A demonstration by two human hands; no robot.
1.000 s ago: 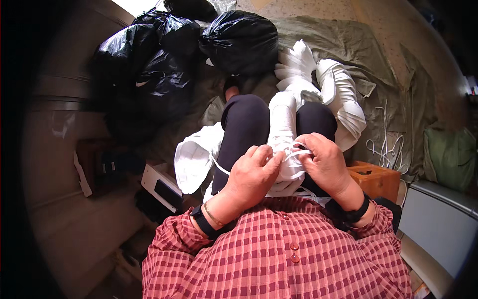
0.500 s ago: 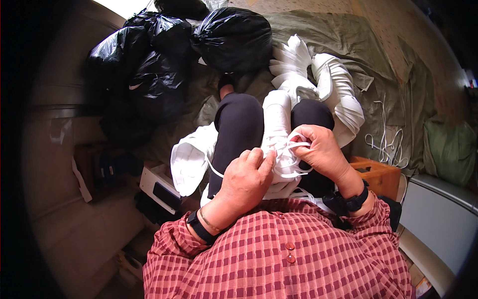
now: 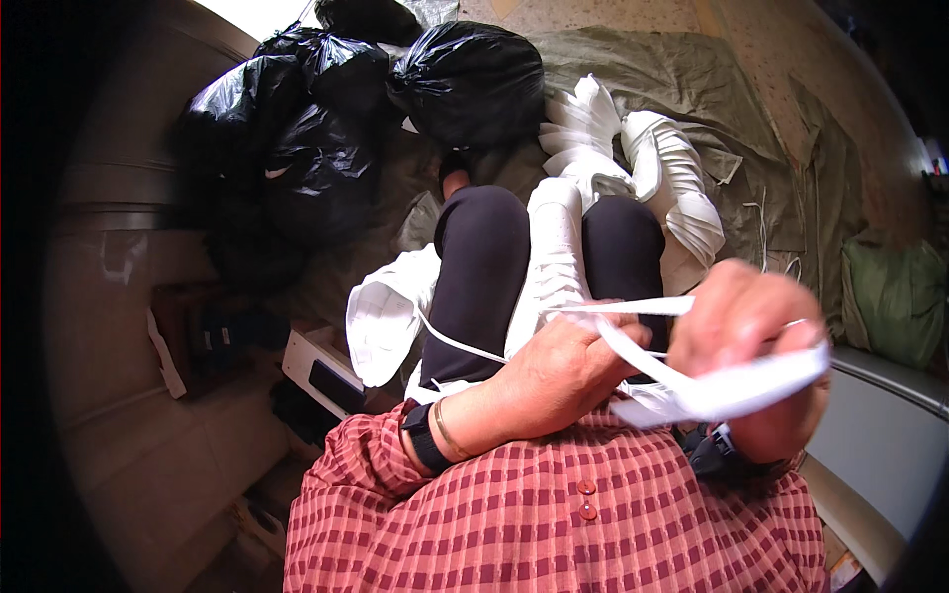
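A stack of white nested pieces [image 3: 556, 232] that look like shoe uppers lies between my knees. My left hand [image 3: 568, 371] is closed beside its near end, its fingertips partly hidden under a white lace [image 3: 633, 346] that it pinches. My right hand [image 3: 756, 341], smeared by motion, is raised to the right of my knee. It grips the lace, which stretches in two strands back toward my left hand. A broad, blurred white loop hangs in front of the right fingers. A thin white cord runs over my left thigh to another white piece [image 3: 381, 321].
Two more rows of stacked white pieces [image 3: 677, 188] lie beyond my right knee on a green-brown cloth [image 3: 682, 64]. Black plastic bags [image 3: 470, 84] are piled at the far left. A green bag [image 3: 895, 296] and a grey box [image 3: 875, 425] stand at the right.
My right hand has swung right and nearer, drawing the lace out from the stack. My left hand has shifted right and slightly nearer. The wooden box at the right is now hidden.
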